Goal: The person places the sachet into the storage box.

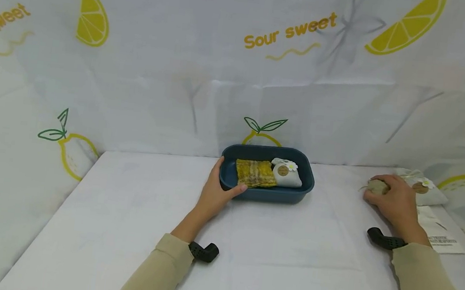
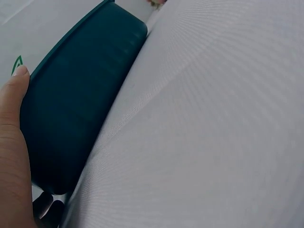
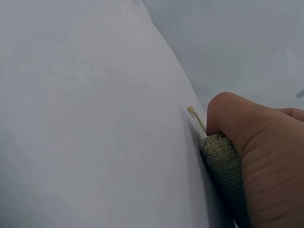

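A dark blue plastic basin (image 1: pixel 263 194) sits at the back middle of the table. In it lie a yellow plaid cloth pouch (image 1: pixel 255 173) and a white sachet (image 1: pixel 288 177) with a round tag and a daisy. My left hand (image 1: pixel 217 188) grips the basin's left end, thumb over the front rim; the left wrist view shows the basin's side (image 2: pixel 80 90) beside the thumb. Far to the right, my right hand (image 1: pixel 398 200) holds a small beige-green burlap pouch (image 3: pixel 223 164) low over the cloth, a short string end sticking out of it. The fingers partly cover this pouch.
Behind the right hand lies another white sachet (image 1: pixel 427 196) with a daisy. A flat white printed cloth bag (image 1: pixel 440 235) is next to it near the table's right edge. A white lemon-print curtain (image 1: pixel 171 82) rises along the table's back and sides.
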### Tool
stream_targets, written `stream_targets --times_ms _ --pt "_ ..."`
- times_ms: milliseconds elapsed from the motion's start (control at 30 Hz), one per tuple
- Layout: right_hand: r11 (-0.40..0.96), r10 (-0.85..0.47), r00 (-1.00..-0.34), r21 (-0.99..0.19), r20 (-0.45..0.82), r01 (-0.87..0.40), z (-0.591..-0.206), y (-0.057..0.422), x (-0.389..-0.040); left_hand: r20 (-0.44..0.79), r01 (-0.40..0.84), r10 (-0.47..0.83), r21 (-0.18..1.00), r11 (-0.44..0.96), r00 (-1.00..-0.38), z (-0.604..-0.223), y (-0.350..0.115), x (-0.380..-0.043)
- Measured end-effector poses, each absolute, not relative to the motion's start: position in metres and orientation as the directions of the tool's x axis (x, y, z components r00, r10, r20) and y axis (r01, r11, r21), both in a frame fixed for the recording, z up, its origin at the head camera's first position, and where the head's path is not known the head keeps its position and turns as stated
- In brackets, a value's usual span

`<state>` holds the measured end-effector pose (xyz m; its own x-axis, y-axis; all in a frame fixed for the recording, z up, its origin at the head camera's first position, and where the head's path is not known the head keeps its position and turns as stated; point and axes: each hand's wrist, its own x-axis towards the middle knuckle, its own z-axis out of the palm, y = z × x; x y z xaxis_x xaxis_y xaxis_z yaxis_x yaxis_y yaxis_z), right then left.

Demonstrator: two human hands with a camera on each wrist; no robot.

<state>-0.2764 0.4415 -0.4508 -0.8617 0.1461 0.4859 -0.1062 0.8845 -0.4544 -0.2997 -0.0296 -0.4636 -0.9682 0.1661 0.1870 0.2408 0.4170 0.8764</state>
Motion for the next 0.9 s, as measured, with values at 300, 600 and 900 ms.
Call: stream_targets --times_ms 300,600,900 --pt "0.867 0.159 -0.854 -0.484 0.495 -0.120 -0.445 0.424 -0.273 0.176 0.234 0.172 0.880 0.414 -0.969 -0.461 -0.029 -0.300" --pt "0.836 0.167 -0.861 -0.532 0.481 -0.135 -0.427 0.401 -0.273 0.181 0.241 0.179 0.877 0.415 -0.967 -0.461 -0.030 -0.299" --pt "0.823 0.143 -0.835 -0.532 0.532 -0.198 -0.389 0.355 -0.273 0.188 0.245 0.175 0.880 0.407 -0.966 -0.461 -0.029 -0.301"
